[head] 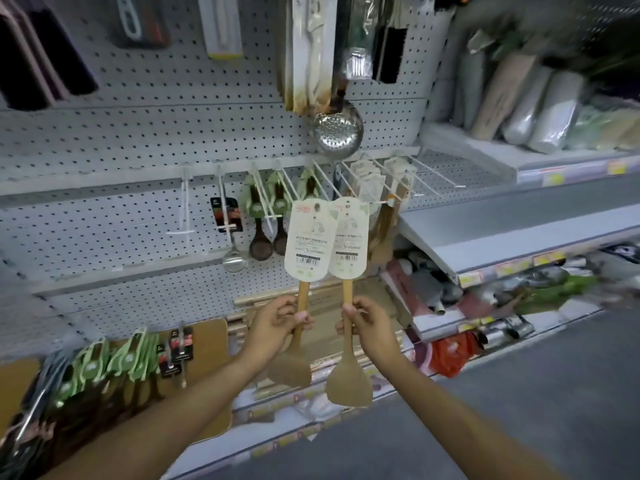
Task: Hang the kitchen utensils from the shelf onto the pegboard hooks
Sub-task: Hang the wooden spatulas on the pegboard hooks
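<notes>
A: What is each hand holding?

B: The left hand (pixel 277 318) is gripping the smooth wooden handle of one spatula (pixel 294 355), fingers curled round it. The right hand (pixel 367 323) is wrapping the handle of a second spatula (pixel 348 379) the same way. Both blades are hanging downward, flat, broad and tan, with angled edges.

A: And the upper ends?

B: Each handle is wearing a cream cardboard label, rounded at the top and printed with a barcode. The left label (pixel 309 239) is overlapping the right label (pixel 349 237) slightly, and their tops are sitting just beside the tips of the white wire hooks (pixel 360 183).

A: Where is that against the display?

B: Both are being held up in front of the grey perforated pegboard (pixel 138 140), near its right edge. More carded wooden utensils (pixel 369 181) are already hanging on those thin hooks behind.

A: Anything else hanging?

B: A shiny metal skimmer (pixel 336 131) with a round, hole-punched bowl is dangling above. Left of the spatulas, two dark brown spoons (pixel 268 242) with green cards and a small steel ladle (pixel 234 259) are hanging. Lower left, a blurred bunch of green-carded utensils (pixel 114 368) is crowding the pegs beside a rounded wooden board (pixel 207 344).
</notes>
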`<state>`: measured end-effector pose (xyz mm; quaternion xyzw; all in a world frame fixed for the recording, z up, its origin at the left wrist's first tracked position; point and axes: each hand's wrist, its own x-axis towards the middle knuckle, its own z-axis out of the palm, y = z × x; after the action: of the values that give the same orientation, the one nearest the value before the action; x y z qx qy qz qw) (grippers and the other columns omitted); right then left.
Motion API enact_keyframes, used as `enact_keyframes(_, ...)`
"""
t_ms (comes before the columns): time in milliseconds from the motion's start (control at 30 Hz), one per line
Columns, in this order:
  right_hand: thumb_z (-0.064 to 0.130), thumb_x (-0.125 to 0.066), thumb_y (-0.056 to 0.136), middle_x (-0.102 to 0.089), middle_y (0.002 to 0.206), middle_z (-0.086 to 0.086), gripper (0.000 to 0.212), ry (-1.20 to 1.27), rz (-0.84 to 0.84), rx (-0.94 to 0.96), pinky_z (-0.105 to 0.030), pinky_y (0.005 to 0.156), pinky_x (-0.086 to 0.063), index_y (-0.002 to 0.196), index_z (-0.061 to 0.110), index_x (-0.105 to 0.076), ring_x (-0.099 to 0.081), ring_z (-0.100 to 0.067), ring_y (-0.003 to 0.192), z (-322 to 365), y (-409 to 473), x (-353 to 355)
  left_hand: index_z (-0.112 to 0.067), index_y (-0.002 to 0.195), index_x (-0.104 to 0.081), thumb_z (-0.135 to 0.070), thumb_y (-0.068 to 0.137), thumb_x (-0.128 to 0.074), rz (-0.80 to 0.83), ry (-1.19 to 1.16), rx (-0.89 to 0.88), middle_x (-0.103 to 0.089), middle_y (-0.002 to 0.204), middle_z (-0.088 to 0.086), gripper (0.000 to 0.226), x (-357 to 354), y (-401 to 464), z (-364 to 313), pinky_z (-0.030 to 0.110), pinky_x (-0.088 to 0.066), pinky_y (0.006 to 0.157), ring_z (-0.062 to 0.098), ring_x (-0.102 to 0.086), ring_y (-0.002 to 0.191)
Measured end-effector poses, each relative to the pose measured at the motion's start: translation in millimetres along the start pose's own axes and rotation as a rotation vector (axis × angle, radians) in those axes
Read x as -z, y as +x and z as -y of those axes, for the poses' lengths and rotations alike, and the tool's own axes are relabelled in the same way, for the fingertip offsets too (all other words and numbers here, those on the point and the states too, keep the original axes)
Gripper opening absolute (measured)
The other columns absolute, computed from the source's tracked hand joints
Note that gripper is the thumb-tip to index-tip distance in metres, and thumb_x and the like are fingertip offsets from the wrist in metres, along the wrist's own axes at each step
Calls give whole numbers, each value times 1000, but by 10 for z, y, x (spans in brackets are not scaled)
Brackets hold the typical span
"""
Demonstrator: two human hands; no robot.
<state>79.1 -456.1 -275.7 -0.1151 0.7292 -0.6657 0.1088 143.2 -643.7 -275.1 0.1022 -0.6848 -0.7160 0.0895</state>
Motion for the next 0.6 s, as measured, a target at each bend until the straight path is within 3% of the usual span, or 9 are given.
enact_keyframes(100,10,-61,95,-61,81,-11,1,3,-31,-4,-41,71,-60,95,10,-61,-68,-33,71,-102,170,489,3,104,-62,8,92,-62,3,16,5,-73,88,20,14,-408,187,2,26,-61,77,24,-75,80)
enact_keyframes(200,8,-63,93,-65,81,-10,4,-12,-54,-29,-52,77,-59,97,6,-61,-70,-38,75,-180,374,911,-9,103,-66,-1,92,-66,6,97,-7,-74,97,10,13,-710,377,19,34,-60,85,25,-75,89)
enact_keyframes(400,6,-62,93,-68,71,-3,5,-4,-135,-70,-54,79,-58,89,5,-63,-69,-27,71,-307,720,1368,-16,102,-68,0,92,-66,28,127,31,-74,91,-1,19,-1033,723,61,27,-60,78,22,-75,88)
enact_keyframes(500,7,-60,95,-68,70,-1,10,-27,-140,-83,-51,78,-58,86,9,-63,-69,-26,72,-363,877,1495,-8,104,-69,1,91,-66,61,110,42,-73,95,2,15,-1104,898,99,28,-61,76,24,-74,87)
enact_keyframes(600,6,-57,96,-66,72,-7,13,-53,-174,-107,-36,67,-56,85,9,-62,-67,-23,71,-328,1006,1587,-4,103,-70,-2,91,-68,107,112,65,-73,97,13,13,-1138,1089,145,42,-61,85,26,-74,88)
